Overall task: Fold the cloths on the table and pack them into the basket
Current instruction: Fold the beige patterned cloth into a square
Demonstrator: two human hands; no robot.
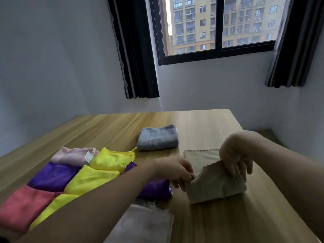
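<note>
Both hands pinch a beige cloth [215, 183] lying half-folded on the wooden bench [112, 127], near right: the left hand [175, 171] clamps its left edge, the right hand [235, 155] its lifted far corner. Folded coloured cloths [91, 174] sit left; a grey cloth [157, 137] lies beyond.

The worktop [108, 127] is light wood with stripes. On it lie a grey towel [157, 138], a tan cloth [215, 185], yellow cloths [91, 178], purple cloths [52, 176], a pale pink cloth [73, 156] and a red-pink cloth [22, 206]. The curtains [136, 50] are black.
</note>
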